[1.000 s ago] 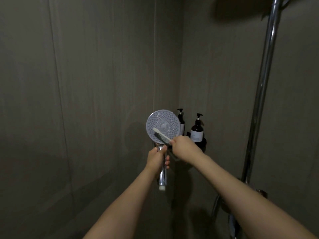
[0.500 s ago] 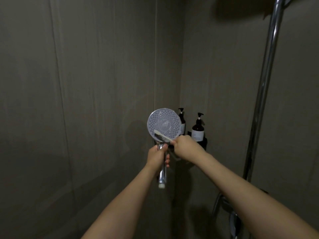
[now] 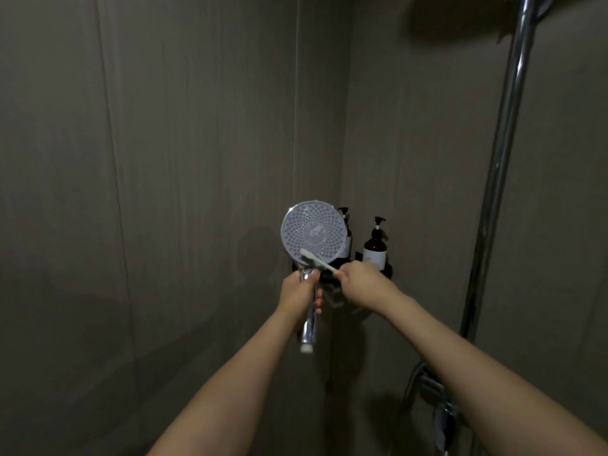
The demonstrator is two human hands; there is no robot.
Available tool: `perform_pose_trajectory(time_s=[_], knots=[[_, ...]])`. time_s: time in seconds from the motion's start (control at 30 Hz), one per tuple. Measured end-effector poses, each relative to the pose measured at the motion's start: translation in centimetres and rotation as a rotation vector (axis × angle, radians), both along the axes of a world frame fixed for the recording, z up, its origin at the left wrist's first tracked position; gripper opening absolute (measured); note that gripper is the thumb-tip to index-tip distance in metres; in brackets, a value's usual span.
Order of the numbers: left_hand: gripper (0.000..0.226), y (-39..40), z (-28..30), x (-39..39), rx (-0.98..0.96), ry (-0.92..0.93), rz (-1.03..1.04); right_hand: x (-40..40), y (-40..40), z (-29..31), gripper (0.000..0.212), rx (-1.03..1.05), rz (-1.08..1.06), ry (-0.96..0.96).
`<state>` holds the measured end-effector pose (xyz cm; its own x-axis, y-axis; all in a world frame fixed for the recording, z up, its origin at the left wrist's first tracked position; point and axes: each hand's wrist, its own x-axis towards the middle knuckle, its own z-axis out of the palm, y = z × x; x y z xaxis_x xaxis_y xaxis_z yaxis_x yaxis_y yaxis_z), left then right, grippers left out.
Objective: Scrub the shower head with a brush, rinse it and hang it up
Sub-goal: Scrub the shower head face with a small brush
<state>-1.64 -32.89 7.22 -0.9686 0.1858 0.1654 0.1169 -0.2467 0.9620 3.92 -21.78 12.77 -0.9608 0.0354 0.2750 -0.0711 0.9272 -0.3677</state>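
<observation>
1. Two bare forearms reach forward. The left hand (image 3: 297, 292) is wrapped around the chrome handle of one shower head (image 3: 314, 233), its face upright toward the camera.
2. The right hand (image 3: 360, 284) pinches one white brush (image 3: 317, 261), now lower on the face's bottom edge than a second ago.
3. Behind, two dark pump bottles (image 3: 375, 248); labels unreadable.
4. One chrome riser pipe (image 3: 503, 166) at right.
</observation>
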Motion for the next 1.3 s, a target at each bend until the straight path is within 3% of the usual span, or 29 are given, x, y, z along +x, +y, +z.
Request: perform_pose_trajectory(time_s=[0.1,0.17,0.3,0.47,0.6,0.67,0.77,0.83,0.9,0.97,1.03,1.1,1.2,1.3], knots=[[0.018,0.1,0.4,0.1,-0.006,0.005,-0.005,0.1,0.0,-0.1,0.031,0.033,0.012,0.019],[0.02,-0.1,0.5,0.1,-0.004,0.004,-0.007,0.0,1.7,0.4,0.026,0.026,-0.104,0.045],[0.025,-0.5,0.2,0.0,0.003,0.001,0.024,0.1,4.3,2.1,0.034,-0.055,-0.212,0.255],[0.025,-0.4,0.7,0.2,0.025,0.009,0.021,-0.3,2.3,0.0,0.031,0.073,-0.061,0.106],[0.025,-0.7,0.5,0.2,-0.015,0.014,0.031,-0.3,3.4,0.3,0.035,-0.096,-0.228,0.279],[0.025,-0.8,0.4,0.2,-0.016,0.017,0.033,0.0,2.6,0.8,0.034,-0.063,-0.151,0.301],[0.022,-0.7,0.5,0.3,-0.009,0.011,0.012,-0.4,0.9,-0.4,0.028,0.061,0.008,0.143],[0.023,-0.5,0.5,0.4,-0.027,0.011,0.011,-1.2,1.7,-0.2,0.027,0.042,-0.104,0.144],[0.025,-0.5,0.3,0.2,-0.043,0.011,0.018,-1.6,2.5,0.8,0.031,-0.044,-0.217,0.27],[0.024,-0.5,0.1,0.1,-0.053,0.019,0.02,-1.4,1.6,1.9,0.033,0.015,-0.12,0.301],[0.022,-0.5,0.1,-0.1,-0.055,0.03,0.02,-1.5,-0.2,2.1,0.028,0.14,0.019,0.193],[0.022,-0.5,0.1,-0.1,-0.056,0.035,0.017,-1.8,-0.7,2.4,0.028,0.225,-0.007,0.181],[0.024,-0.6,0.0,-0.2,-0.074,0.04,0.019,-2.0,0.3,4.7,0.032,0.035,-0.176,0.392],[0.023,-0.9,0.0,-0.5,-0.082,0.041,0.047,-1.5,-0.2,6.6,0.038,-0.086,-0.17,0.49]])
